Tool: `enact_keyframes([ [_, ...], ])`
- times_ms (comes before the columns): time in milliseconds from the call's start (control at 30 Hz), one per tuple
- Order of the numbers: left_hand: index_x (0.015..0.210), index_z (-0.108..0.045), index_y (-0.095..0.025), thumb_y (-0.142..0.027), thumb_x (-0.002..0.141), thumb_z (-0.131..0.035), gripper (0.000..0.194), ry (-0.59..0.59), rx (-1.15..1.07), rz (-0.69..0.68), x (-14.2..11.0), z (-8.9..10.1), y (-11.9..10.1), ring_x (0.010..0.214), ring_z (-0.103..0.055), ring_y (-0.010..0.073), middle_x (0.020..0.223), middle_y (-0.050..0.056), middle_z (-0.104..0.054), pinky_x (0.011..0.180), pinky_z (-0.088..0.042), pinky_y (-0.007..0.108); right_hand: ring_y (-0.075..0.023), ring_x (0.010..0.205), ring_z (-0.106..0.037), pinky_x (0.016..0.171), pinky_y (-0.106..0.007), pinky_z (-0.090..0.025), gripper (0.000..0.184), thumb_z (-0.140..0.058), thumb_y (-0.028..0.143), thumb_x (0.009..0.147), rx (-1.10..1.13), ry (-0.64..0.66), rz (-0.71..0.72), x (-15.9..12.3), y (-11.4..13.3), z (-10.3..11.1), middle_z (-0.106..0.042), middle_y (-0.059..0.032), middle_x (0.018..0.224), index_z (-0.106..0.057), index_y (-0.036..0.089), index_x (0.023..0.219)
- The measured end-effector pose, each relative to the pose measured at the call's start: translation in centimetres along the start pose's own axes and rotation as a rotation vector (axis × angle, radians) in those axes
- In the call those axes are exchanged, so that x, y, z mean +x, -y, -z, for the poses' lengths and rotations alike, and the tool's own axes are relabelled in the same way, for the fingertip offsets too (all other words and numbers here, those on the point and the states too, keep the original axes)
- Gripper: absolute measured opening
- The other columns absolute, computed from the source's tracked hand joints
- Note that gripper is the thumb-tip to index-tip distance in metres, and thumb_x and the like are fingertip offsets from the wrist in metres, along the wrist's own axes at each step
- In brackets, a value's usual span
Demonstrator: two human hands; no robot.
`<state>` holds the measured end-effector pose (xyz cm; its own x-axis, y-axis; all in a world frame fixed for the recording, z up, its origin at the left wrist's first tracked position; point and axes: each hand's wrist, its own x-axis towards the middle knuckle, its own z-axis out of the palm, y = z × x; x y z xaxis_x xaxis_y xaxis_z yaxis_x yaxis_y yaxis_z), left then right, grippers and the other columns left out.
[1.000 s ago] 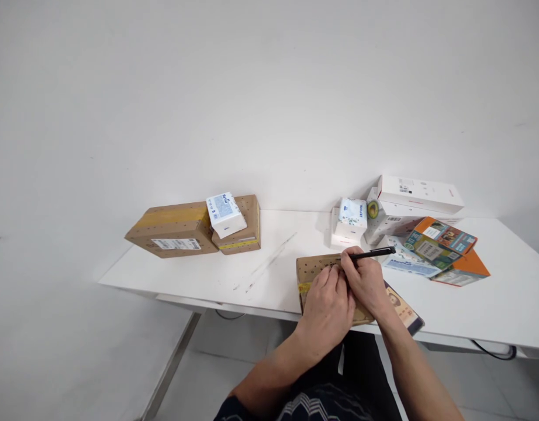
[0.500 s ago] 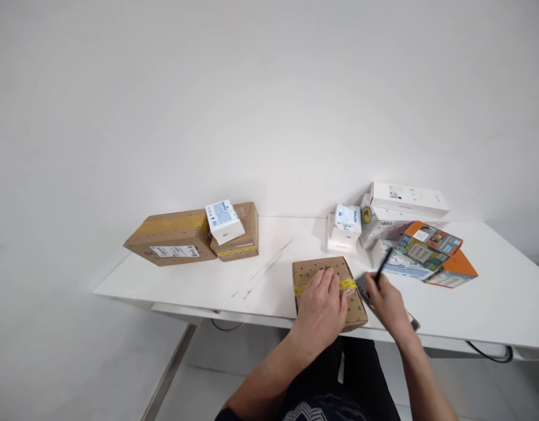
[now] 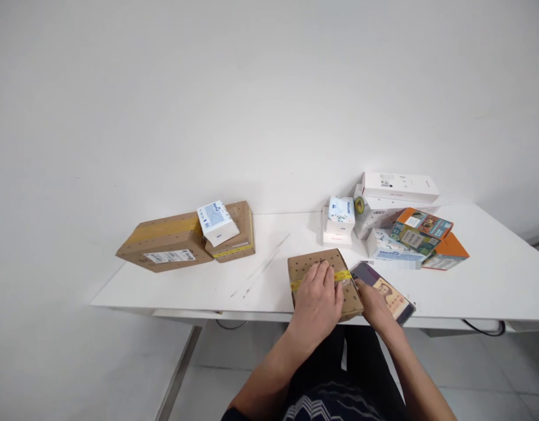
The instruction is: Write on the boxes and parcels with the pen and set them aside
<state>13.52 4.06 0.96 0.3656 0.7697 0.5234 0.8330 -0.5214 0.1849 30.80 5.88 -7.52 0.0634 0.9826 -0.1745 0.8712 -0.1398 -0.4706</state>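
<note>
A small brown cardboard box with dark printed dots and a yellow tape band lies near the table's front edge. My left hand rests flat on its top, fingers stretched over the tape. At the box's right side, by the end of the tape, is my right hand, closed. It grips a slim black pen-like tool, now almost wholly hidden by the fingers. A dark phone-like flat thing with a banknote-like picture on it lies just right of that hand.
To the left stand a long cardboard box and a smaller carton with a white-blue packet on top. At the back right are white boxes, another packet and orange boxes. A wall closes off the back.
My right hand has come down and left to the box's side, its raised black tool dropping from view. More of the flat thing shows. My left hand stays on the box.
</note>
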Motion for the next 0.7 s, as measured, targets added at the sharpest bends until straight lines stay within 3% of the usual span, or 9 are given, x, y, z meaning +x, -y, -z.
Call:
enact_keyframes([
  [100,0.116,-0.059,-0.006,-0.023,0.093,-0.046,0.032,0.008,0.005,-0.008,0.1,0.1,0.0,0.116,-0.056,0.0259,0.120,0.015,-0.064,0.101,-0.049,0.040,-0.0249,0.084,-0.064,0.070,-0.032,-0.044,0.026,-0.048,0.026,0.089,-0.032,-0.067,-0.078,-0.7,-1.9,0.1,-0.069,-0.0119,0.088,-0.064,0.015,0.105],
  [200,0.117,-0.060,-0.006,-0.023,0.093,-0.045,0.033,0.017,0.016,-0.015,0.3,0.1,0.1,0.117,-0.056,0.0260,0.121,0.015,-0.064,0.102,-0.049,0.040,-0.0340,0.103,-0.056,0.078,-0.042,-0.046,0.039,-0.050,0.039,0.088,-0.210,-0.275,-0.118,-1.3,-4.3,-0.1,-0.062,-0.0188,0.113,-0.061,0.016,0.118],
  [267,0.117,-0.060,-0.005,-0.024,0.093,-0.045,0.033,0.019,0.025,-0.015,0.3,0.1,0.1,0.117,-0.056,0.0262,0.120,0.015,-0.064,0.101,-0.049,0.040,-0.0374,0.112,-0.050,0.081,-0.047,-0.045,0.050,-0.055,0.047,0.084,-0.306,-0.352,-0.099,-1.3,-5.8,-0.5,-0.055,-0.0185,0.126,-0.056,0.021,0.127],
  [400,0.116,-0.060,-0.006,-0.024,0.092,-0.047,0.032,0.021,0.034,-0.011,0.4,0.2,-0.1,0.116,-0.057,0.0261,0.119,0.016,-0.065,0.100,-0.050,0.040,-0.0342,0.117,-0.047,0.088,-0.049,-0.044,0.055,-0.056,0.050,0.083,-0.309,-0.345,-0.018,-0.6,-7.2,-1.6,-0.054,-0.0142,0.131,-0.051,0.024,0.132],
  [533,0.114,-0.061,-0.006,-0.023,0.092,-0.048,0.031,0.008,0.039,-0.023,0.3,0.2,-0.2,0.115,-0.058,0.0262,0.118,0.016,-0.065,0.100,-0.049,0.040,-0.0343,0.114,-0.048,0.088,-0.048,-0.044,0.047,-0.054,0.045,0.085,-0.289,-0.355,0.004,-0.3,-6.7,-1.8,-0.056,-0.0150,0.130,-0.056,0.020,0.126],
  [700,0.115,-0.060,-0.006,-0.023,0.092,-0.046,0.032,0.001,0.031,-0.018,0.3,0.2,-0.3,0.115,-0.058,0.0261,0.119,0.016,-0.065,0.100,-0.050,0.041,-0.0370,0.111,-0.050,0.087,-0.051,-0.044,0.054,-0.058,0.043,0.080,-0.179,-0.346,-0.027,-0.9,-6.0,-0.7,-0.059,-0.0171,0.125,-0.056,0.017,0.128],
])
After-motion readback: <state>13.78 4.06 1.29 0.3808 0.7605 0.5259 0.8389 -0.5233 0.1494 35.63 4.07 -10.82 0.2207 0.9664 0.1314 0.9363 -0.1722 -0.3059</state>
